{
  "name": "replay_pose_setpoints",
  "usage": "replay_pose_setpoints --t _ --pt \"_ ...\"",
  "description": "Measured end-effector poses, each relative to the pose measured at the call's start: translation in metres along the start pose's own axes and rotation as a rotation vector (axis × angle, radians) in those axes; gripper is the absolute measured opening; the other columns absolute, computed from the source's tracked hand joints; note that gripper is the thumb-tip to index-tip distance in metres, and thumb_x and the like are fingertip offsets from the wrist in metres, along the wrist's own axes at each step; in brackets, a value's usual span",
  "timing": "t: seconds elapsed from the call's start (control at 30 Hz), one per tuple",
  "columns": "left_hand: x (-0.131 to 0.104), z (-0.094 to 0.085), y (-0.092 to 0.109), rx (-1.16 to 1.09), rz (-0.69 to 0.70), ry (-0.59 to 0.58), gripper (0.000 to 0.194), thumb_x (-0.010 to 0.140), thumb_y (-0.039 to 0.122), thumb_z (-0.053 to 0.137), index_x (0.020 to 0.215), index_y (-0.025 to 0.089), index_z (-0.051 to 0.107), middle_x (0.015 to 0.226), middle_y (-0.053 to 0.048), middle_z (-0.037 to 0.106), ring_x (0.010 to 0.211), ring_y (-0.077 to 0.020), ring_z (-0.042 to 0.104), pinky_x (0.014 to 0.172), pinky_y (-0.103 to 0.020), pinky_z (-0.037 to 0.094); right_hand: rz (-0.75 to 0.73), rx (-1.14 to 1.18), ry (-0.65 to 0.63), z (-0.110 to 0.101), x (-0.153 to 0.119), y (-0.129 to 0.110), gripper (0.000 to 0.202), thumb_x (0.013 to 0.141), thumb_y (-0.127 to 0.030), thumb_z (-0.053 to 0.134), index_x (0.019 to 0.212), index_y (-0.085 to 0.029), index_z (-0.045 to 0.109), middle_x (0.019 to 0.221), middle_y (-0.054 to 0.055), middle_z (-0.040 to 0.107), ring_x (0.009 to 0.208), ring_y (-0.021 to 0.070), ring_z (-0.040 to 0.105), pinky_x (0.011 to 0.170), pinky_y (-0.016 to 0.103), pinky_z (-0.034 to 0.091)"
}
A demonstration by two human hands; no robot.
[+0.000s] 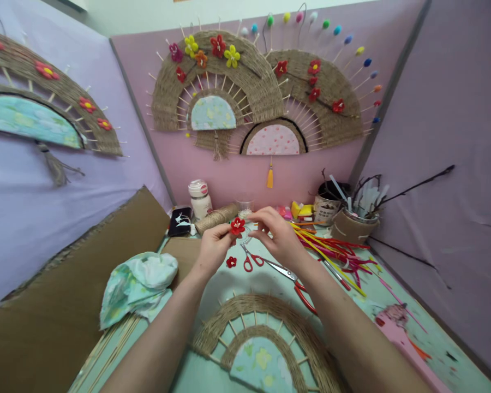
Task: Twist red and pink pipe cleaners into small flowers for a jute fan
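My left hand [215, 246] pinches a red pipe-cleaner flower [237, 226] with pale stamens between thumb and fingertips, above the table. Just to the right of the flower is my right hand [279, 236], its thumb and fingers apart; I see nothing held in it. Below the hands a second red flower [231, 262] lies on the table, beside small red-handled scissors [252, 258]. Larger red-handled scissors [289, 274] lie partly under my right forearm. Nearest me rests a woven twine fan [256, 314] with a blue-green patterned fabric centre [262, 360], partly covered by my right arm.
Pipe cleaners [339, 254] fan out at the right, before a pot of twigs and glue sticks [358, 224]. A twine roll [216, 217] and white bottle [199, 200] stand behind. Patterned cloth [141, 284] and a cardboard sheet [65, 289] are left. A pink glue gun [405, 344] lies right.
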State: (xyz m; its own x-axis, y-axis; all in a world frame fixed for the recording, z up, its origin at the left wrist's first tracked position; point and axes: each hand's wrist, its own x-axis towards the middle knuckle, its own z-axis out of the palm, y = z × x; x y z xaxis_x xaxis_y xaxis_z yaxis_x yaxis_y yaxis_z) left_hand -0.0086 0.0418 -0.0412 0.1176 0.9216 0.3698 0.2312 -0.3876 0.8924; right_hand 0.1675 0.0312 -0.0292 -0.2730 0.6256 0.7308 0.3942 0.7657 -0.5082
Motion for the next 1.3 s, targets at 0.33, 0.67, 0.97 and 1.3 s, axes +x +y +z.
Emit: replay_pose_setpoints --t 0.33,0.67,0.97,1.3 --pt "-0.004 0.003 -0.002 0.143 0.262 0.001 0.020 0.077 0.013 0.050 0.075 0.016 0.069 0.071 -0.002 0.061 0.068 -0.0127 0.053 0.064 -0.023 0.040 0.471 0.355 -0.013 0.004 0.003 -0.004 0.020 0.081 -0.034 0.056 0.082 -0.016 0.063 0.076 0.002 0.064 0.069 0.0130 0.056 0.066 0.026 0.044" --pt "-0.007 0.011 0.009 -0.023 0.020 -0.055 0.021 0.076 0.028 0.057 0.063 0.014 0.064 0.057 0.001 0.050 0.056 -0.0101 0.042 0.053 -0.022 0.033 0.445 0.343 -0.011 0.011 0.002 -0.008 0.013 0.080 -0.025 0.055 0.081 -0.017 0.065 0.075 0.003 0.067 0.069 0.0139 0.059 0.065 0.025 0.045" --pt "-0.006 0.008 0.007 -0.082 -0.107 -0.162 0.025 0.074 0.034 0.059 0.060 0.014 0.061 0.054 0.002 0.049 0.054 -0.0095 0.041 0.052 -0.021 0.033 0.452 0.276 -0.024 -0.002 0.003 -0.010 0.019 0.081 -0.031 0.054 0.085 -0.017 0.066 0.082 0.003 0.068 0.075 0.0150 0.060 0.068 0.027 0.045" --pt "-0.007 0.008 0.008 0.112 0.008 -0.232 0.016 0.074 0.018 0.051 0.062 0.014 0.061 0.057 0.002 0.052 0.057 -0.0098 0.045 0.054 -0.021 0.034 0.449 0.112 -0.140 -0.004 0.003 -0.010 0.019 0.080 -0.029 0.054 0.072 -0.016 0.065 0.068 0.000 0.063 0.063 0.0115 0.052 0.058 0.023 0.037"
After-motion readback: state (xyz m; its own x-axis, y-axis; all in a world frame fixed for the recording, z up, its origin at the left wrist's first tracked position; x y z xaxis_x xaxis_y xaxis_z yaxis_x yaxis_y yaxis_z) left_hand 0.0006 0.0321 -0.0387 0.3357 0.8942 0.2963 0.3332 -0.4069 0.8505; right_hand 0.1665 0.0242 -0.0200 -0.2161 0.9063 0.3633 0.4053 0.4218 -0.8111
